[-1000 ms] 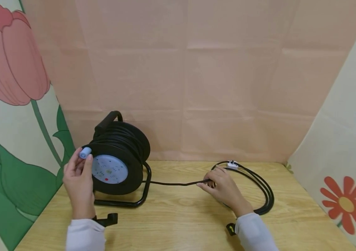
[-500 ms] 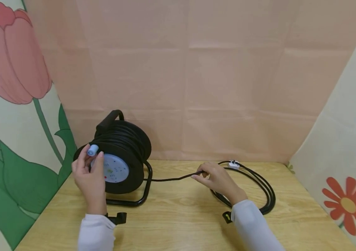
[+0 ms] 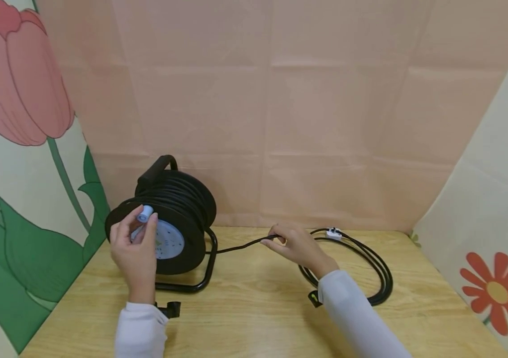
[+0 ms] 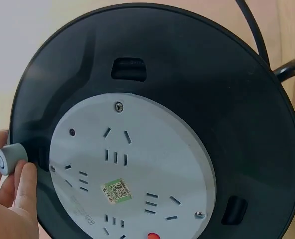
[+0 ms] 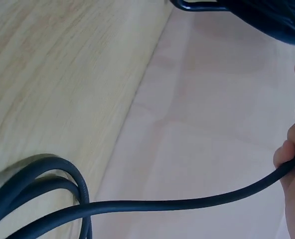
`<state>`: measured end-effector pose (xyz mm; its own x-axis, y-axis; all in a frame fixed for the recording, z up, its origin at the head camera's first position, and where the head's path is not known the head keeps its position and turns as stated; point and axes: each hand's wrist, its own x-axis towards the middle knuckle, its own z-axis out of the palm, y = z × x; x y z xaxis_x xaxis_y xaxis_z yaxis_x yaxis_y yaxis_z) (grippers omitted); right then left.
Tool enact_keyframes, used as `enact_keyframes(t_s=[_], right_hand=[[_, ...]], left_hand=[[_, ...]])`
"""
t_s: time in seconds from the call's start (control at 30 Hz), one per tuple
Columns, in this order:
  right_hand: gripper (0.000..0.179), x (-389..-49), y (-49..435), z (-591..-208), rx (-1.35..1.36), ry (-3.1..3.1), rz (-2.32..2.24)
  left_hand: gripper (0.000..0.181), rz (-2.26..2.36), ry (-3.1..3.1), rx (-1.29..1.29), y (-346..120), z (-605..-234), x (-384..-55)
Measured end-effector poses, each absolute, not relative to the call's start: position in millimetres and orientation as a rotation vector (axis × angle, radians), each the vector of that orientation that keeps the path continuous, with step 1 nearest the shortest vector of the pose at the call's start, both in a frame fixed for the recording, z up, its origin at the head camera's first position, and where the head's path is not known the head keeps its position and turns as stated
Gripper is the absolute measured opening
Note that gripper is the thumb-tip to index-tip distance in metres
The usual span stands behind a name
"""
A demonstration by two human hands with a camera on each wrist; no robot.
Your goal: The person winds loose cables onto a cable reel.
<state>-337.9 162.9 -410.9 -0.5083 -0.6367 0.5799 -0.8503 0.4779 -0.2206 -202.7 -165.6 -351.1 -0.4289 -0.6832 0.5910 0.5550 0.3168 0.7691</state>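
Note:
A black cable reel [image 3: 186, 199] stands on its tubular frame at the left of the table, with black cable wound round its drum. On its front is a pale socket panel [image 4: 137, 164] with several slots. My left hand [image 3: 136, 256] pinches the blue-grey crank knob [image 4: 12, 158] at the drum's upper left in the head view. From the reel's lower right, a stretch of cable [image 3: 242, 246] rises slightly to my right hand [image 3: 297, 247], which grips it between thumb and curled fingers. In the right wrist view, the cable [image 5: 172, 204] runs from that hand towards loose loops.
Right of my right hand, the loose cable loops [image 3: 384, 278] lie on the wooden table [image 3: 254, 318]. A white plug [image 3: 333, 233] lies at their far side. A pink backdrop [image 3: 325, 124] hangs behind the table, and flowered sheets flank it.
My left hand and the knob have moved to the right along the drum's upper rim. My right hand has moved left towards the reel, still gripping the cable, which now slopes up more.

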Motion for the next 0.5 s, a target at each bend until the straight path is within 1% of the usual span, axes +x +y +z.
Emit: enact_keyframes(t_s=[0.2,0.5], right_hand=[[0.011,-343,156,-410,1.261,-2.309,0.633],[0.013,-347,139,-409,1.318,-2.273,0.574]], left_hand=[[0.031,-1.305,-1.509,0.080,-173,-364,-213],[0.026,-1.008,-1.666,-0.004,-171,-365,-213]])
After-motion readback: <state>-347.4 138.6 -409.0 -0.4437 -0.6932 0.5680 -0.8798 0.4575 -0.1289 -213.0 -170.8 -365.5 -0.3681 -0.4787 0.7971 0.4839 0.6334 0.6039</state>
